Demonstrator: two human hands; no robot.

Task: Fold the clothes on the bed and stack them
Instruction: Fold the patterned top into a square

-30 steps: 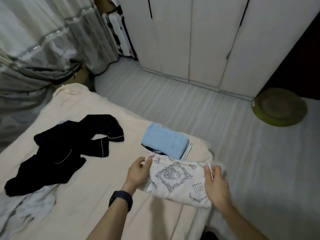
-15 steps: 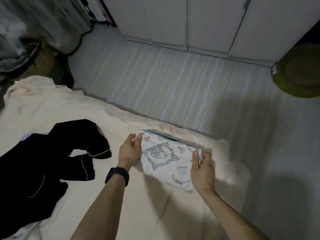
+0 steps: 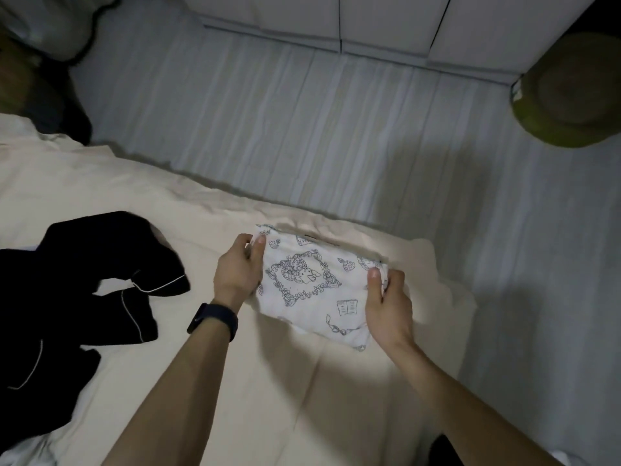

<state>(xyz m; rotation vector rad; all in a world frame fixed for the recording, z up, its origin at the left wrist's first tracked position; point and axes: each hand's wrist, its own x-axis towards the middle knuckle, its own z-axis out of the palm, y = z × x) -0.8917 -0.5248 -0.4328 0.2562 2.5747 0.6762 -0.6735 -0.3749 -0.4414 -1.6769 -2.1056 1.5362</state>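
The folded printed garment lies low over the bed near its corner, its long axis running from 10 to 4 o'clock. The left hand pinches the 10 o'clock end and the right hand the 4 o'clock end, thumbs on top and fingers curled under. A dark sliver shows at its far edge; whether it rests on a stack I cannot tell. The unfolded black garment sprawls at 9 o'clock, nearer the left hand, and nothing lies between them. A green cushion sits on the floor at 2 o'clock.
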